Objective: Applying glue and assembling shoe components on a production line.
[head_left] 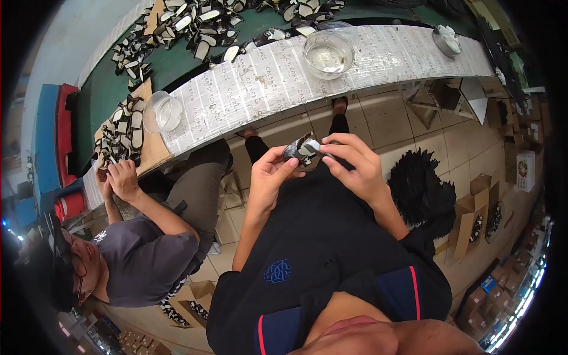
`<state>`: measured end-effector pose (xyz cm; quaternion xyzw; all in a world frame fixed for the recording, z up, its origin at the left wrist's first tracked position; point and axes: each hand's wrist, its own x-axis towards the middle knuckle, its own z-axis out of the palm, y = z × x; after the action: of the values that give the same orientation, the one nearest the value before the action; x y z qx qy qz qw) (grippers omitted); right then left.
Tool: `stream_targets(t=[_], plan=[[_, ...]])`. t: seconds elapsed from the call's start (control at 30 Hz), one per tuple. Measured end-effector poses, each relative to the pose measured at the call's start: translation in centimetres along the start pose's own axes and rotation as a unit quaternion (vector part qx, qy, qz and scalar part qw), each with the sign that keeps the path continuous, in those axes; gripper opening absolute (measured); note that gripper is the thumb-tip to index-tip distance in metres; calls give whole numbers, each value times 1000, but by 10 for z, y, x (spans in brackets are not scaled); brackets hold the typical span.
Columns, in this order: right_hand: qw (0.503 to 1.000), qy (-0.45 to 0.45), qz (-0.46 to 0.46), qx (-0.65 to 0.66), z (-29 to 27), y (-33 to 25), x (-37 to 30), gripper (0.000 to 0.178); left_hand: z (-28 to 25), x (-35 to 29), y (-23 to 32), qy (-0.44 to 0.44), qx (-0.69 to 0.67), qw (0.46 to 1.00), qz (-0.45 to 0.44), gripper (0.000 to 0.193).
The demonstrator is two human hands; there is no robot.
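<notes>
In front of my chest, my left hand [273, 171] is closed around a small black-and-cream shoe part [299, 154], thumb on the near side and fingers behind it. My right hand [354, 163] is closed too, its fingertips pinched at the part's right edge. A small white scrap [312, 144] shows at those fingertips; whether it belongs to the part I cannot tell. Something dark also shows under the right fingers, too hidden to name. Many similar black-and-cream shoe parts [201, 44] lie heaped on the green belt [168, 70] beyond the bench.
A paper-covered bench [248, 89] runs ahead, bearing clear round bowls [329, 54] and a bowl of white material [448, 41]. A co-worker [148, 236] works at the left beside piled parts. Black strips [420, 186] and an open carton [473, 222] are at my right.
</notes>
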<state>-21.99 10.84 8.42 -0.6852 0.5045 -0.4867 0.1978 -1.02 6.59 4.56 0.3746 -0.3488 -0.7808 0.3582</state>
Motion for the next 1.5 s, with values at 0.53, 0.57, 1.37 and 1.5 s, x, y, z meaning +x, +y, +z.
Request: stream_targets(t=[0.53, 0.57, 1.37, 1.5], plan=[[993, 27, 0, -118, 4, 1, 3, 25, -2, 1, -1, 3, 15, 1000, 0, 25], [992, 29, -1, -119, 2, 1, 3, 25, -2, 1, 0, 1, 16, 1000, 1, 25], [995, 6, 93, 34, 12, -17, -7, 26, -8, 5, -4, -8, -85, 996, -37, 23], [996, 35, 73, -36, 8, -10, -8, 24, -8, 3, -3, -9, -76, 996, -42, 24]])
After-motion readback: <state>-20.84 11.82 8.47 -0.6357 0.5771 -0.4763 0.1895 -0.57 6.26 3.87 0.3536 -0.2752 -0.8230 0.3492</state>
